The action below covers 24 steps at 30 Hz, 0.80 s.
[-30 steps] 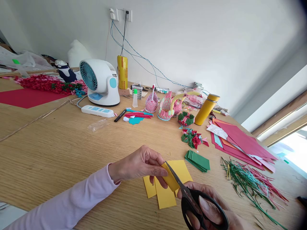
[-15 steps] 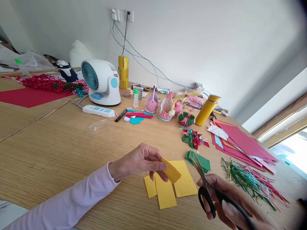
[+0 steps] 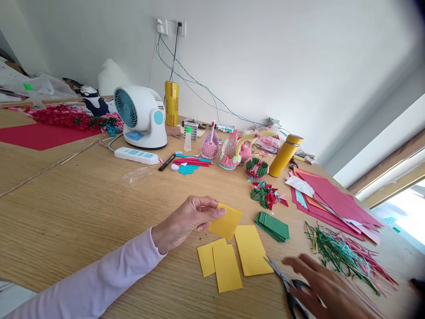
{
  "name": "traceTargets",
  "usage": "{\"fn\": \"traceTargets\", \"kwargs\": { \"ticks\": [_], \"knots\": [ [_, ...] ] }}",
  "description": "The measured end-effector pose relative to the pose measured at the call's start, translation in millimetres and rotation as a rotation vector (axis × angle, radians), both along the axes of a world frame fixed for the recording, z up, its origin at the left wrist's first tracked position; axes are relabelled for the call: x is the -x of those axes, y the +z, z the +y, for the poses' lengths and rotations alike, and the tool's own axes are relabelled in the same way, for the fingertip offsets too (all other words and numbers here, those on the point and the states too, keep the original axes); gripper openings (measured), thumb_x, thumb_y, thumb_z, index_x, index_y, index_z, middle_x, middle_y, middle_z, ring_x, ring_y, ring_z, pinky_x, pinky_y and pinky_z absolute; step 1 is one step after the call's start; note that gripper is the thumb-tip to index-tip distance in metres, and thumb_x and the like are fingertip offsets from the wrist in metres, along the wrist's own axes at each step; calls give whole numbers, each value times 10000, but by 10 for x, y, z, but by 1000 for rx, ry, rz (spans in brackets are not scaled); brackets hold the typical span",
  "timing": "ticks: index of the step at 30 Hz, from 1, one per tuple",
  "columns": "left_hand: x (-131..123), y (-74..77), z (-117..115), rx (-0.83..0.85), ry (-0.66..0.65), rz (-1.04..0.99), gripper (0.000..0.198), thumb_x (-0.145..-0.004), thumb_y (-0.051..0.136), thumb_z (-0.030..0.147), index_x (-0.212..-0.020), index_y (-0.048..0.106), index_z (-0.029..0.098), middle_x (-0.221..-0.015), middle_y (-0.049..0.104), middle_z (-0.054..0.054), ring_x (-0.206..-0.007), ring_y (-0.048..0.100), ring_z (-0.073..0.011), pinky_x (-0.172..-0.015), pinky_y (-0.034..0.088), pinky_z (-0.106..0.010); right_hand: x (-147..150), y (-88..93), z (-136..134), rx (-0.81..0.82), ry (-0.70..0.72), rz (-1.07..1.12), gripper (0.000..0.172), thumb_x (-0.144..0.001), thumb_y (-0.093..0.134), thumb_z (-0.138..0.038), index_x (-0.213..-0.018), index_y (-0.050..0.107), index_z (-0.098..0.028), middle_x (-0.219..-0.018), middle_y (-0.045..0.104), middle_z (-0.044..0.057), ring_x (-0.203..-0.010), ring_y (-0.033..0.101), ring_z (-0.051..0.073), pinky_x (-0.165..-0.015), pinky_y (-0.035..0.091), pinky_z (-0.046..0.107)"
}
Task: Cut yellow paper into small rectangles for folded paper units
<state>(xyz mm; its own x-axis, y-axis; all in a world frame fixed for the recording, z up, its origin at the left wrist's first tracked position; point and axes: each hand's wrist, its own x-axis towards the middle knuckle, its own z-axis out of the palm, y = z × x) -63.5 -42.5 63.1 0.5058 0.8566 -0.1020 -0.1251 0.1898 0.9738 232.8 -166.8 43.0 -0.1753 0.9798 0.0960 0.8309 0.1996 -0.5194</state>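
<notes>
Pinched between the thumb and fingers of my left hand [image 3: 191, 219] is a piece of yellow paper [image 3: 228, 223], raised over the table. Below it lie several yellow paper pieces [image 3: 227, 269], two overlapping and a larger one [image 3: 253, 250] to their right. Black-handled scissors [image 3: 279, 271] rest on the table, their tip at the larger piece's edge. My right hand [image 3: 332, 288], slightly blurred, hovers over the scissor handles with its fingers apart and partly hides them. A fanned stack of green paper pieces [image 3: 272, 226] sits beyond.
Green and pink paper strips [image 3: 345, 254] are heaped at the right, before red sheets [image 3: 332, 195]. Folded paper pieces [image 3: 267, 194], a yellow bottle [image 3: 285, 155] and paper swans [image 3: 229, 153] stand farther back. A white fan [image 3: 142, 115] and power strip [image 3: 136, 155] are at the back left.
My right hand has let go of the scissors, which now lie on the table. My left hand has turned the yellow paper so its flat face shows, moving it slightly left and up.
</notes>
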Motion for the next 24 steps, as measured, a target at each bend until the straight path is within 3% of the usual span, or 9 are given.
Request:
{"fn": "traceTargets", "kwargs": {
  "ticks": [2, 4, 6, 8, 11, 15, 18, 24],
  "knots": [
    [-37, 3, -28, 37, -22, -32, 259, -691, 750, 375, -732, 667, 132, -697, 559, 30, -487, 371, -16, -430, 279, -158, 298, 114, 123, -53, -6, 54, 449, -756, 690, -364, -1194, 610, -309, -1221, 634, 85, -1082, 577, 332, -869, 473, 429],
    [-72, 5, -65, 50, -40, -68, 269, -713, 731, 391, -770, 661, 138, -683, 577, 18, -534, 439, -40, -469, 345, -153, 624, 175, 287, -88, -26, 177, 569, -747, 701, -402, -1270, 515, -277, -1278, 585, 83, -1059, 572, 300, -890, 453, 413],
    [-83, -2, -96, 34, -57, -91, 286, -738, 705, 406, -839, 659, 142, -739, 612, -10, -601, 499, -68, -495, 389, -157, 875, 182, 466, -85, -23, 309, 432, -802, 639, -402, -1191, 534, -248, -1108, 657, 61, -857, 613, 226, -775, 480, 348],
    [-55, -29, -103, -9, -63, -73, 298, -758, 684, 409, -894, 654, 145, -767, 623, -24, -641, 527, -87, -496, 403, -159, 1001, 154, 621, -81, -19, 380, 173, -866, 547, -355, -932, 606, -207, -825, 673, 28, -705, 586, 181, -658, 457, 292],
    [44, -118, -64, -109, -36, 56, 304, -760, 681, 398, -926, 653, 144, -746, 609, -8, -579, 509, -72, -450, 364, -150, 1019, 87, 763, -122, -44, 309, 147, -851, 545, -300, -754, 582, -196, -652, 593, -5, -590, 524, 147, -555, 392, 252],
    [162, -294, 24, -247, -8, 245, 332, -768, 664, 400, -971, 667, 137, -715, 609, 2, -502, 447, -54, -467, 391, -165, 1010, -41, 822, -122, -37, 163, 102, -839, 528, -255, -791, 597, -197, -628, 609, -4, -531, 522, 140, -495, 357, 236],
    [183, -418, 75, -309, -12, 347, 342, -786, 633, 401, -986, 684, 129, -725, 632, -17, -512, 480, -73, -495, 413, -185, 1044, -146, 842, -42, 8, 114, 124, -827, 521, -240, -822, 636, -194, -609, 651, 6, -517, 550, 154, -472, 350, 237],
    [141, -546, 108, -285, -50, 376, 319, -769, 641, 342, -994, 690, 121, -661, 642, -9, -560, 570, -115, -586, 450, -219, 1075, -214, 858, -24, 22, 147, 166, -827, 498, -190, -865, 660, -178, -648, 688, 10, -550, 591, 153, -527, 390, 237]
  ]
}}
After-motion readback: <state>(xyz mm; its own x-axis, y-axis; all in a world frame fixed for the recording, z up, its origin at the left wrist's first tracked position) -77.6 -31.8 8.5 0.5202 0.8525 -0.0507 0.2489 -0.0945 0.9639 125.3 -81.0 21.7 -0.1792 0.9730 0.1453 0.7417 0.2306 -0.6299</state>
